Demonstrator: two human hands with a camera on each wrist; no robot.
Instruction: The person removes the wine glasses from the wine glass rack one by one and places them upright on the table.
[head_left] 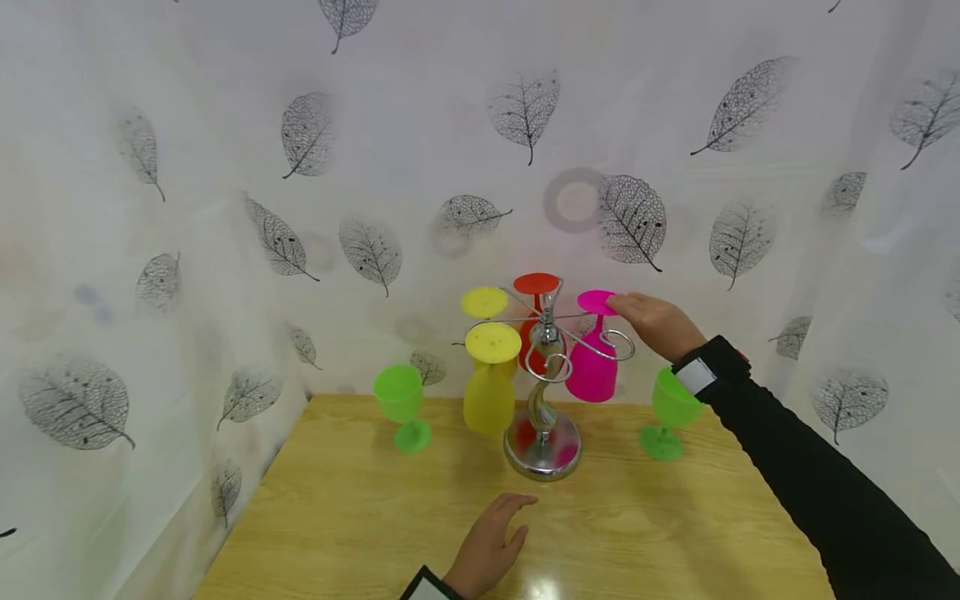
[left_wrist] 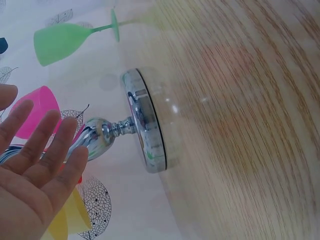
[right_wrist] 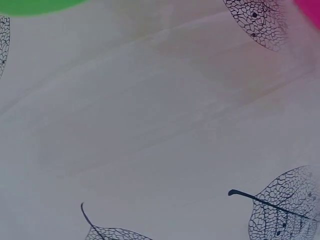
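At the back of the table a chrome stemware rack [head_left: 543,450] stands on a round base. Upside-down plastic goblets surround its arms: a magenta goblet [head_left: 592,367] at right, a red goblet [head_left: 536,284] behind, a yellow goblet [head_left: 489,400] in front and another yellow goblet [head_left: 484,302] behind that one. My right hand [head_left: 660,323] reaches in from the right, straight fingers touching the edge of the magenta goblet's foot; its thumb is hidden. Low over the table in front of the rack, my left hand [head_left: 489,542] holds nothing, its fingers [left_wrist: 52,160] loosely extended.
One green goblet [head_left: 399,396] stands upright left of the rack. Another green goblet [head_left: 672,402] is upright at right, partly behind my right wrist. The wood-grain table [head_left: 337,517] ends at a white leaf-print curtain [head_left: 442,125]. No hand shows in the right wrist view.
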